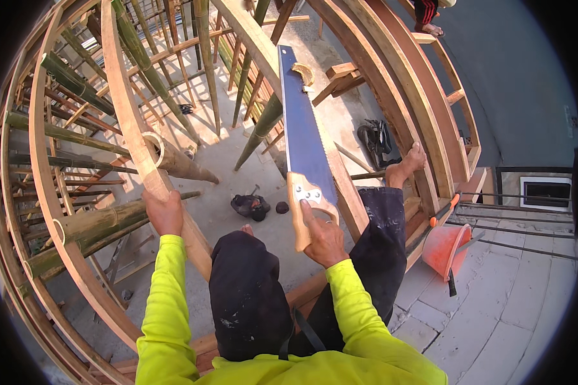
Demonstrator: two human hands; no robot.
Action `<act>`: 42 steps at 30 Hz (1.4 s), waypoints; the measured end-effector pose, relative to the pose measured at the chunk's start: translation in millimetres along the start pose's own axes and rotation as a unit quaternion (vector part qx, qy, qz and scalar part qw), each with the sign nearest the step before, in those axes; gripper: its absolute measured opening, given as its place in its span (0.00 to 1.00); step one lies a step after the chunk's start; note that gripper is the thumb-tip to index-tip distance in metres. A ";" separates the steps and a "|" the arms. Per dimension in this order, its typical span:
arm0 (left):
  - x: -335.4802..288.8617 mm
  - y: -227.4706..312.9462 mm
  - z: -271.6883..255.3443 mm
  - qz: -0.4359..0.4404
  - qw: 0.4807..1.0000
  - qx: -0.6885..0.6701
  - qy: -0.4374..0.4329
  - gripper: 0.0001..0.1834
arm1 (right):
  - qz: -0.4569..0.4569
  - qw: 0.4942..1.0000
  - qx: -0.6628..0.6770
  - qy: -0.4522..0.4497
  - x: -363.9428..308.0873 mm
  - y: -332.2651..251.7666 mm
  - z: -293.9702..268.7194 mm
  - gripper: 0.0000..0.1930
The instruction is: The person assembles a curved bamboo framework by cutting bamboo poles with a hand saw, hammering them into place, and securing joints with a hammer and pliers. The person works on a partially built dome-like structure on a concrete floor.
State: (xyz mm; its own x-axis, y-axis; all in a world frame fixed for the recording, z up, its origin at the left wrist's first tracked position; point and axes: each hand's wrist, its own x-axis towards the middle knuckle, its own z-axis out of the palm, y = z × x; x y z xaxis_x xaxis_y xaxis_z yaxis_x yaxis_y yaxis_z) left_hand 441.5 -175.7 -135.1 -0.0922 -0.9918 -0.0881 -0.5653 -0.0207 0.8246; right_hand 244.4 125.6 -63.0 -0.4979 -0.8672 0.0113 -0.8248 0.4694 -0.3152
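Observation:
My left hand (165, 213) is closed around a long wooden beam (130, 109) that runs away from me on the left. In my right hand (325, 239) is a handsaw (300, 122), its wooden handle gripped and its dark blue blade pointing away, teeth facing right. The blade passes over another wooden beam (255, 38) in the middle. Near the blade's far end is a small tan curved piece (304, 74); whether it touches the blade I cannot tell. My right bare foot rests on the framing at right.
Bamboo poles (260, 131) prop the timber frame over a concrete floor far below. A dark bag (250, 206) lies down there. At right, an orange bucket (442, 249) stands on pale blocks (488, 295) near thin steel rods (520, 231). Another person's foot (429, 29) shows at top right.

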 end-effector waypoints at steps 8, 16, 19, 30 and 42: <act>-6.9 -4.4 14.7 0.027 1.000 0.009 0.001 0.30 | 0.032 0.999 -0.011 0.003 83.5 24.5 -5.3 0.50; 2.2 1.1 9.0 0.011 1.000 0.024 -0.001 0.32 | 0.017 1.000 -0.004 0.001 69.4 17.1 -11.4 0.48; -2.2 -1.4 22.4 0.014 1.000 0.009 -0.020 0.32 | 0.044 0.998 -0.047 -0.016 160.4 34.1 -15.3 0.47; 1.1 -3.7 23.1 0.021 0.999 -0.027 -0.023 0.31 | 0.025 0.999 -0.014 -0.021 148.5 33.4 -25.5 0.45; -0.2 -2.6 22.1 0.033 0.999 -0.011 -0.008 0.32 | 0.000 0.999 -0.021 0.029 133.9 36.0 -15.2 0.46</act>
State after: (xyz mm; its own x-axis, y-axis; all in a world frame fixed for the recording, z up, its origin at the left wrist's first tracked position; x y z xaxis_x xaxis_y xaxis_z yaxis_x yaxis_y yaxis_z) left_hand 424.9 -172.6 -149.6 -0.1426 -0.9889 -0.0416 -0.5395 0.0424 0.8409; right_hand 144.0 28.9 -58.4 -0.5110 -0.8570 0.0664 -0.8350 0.4767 -0.2748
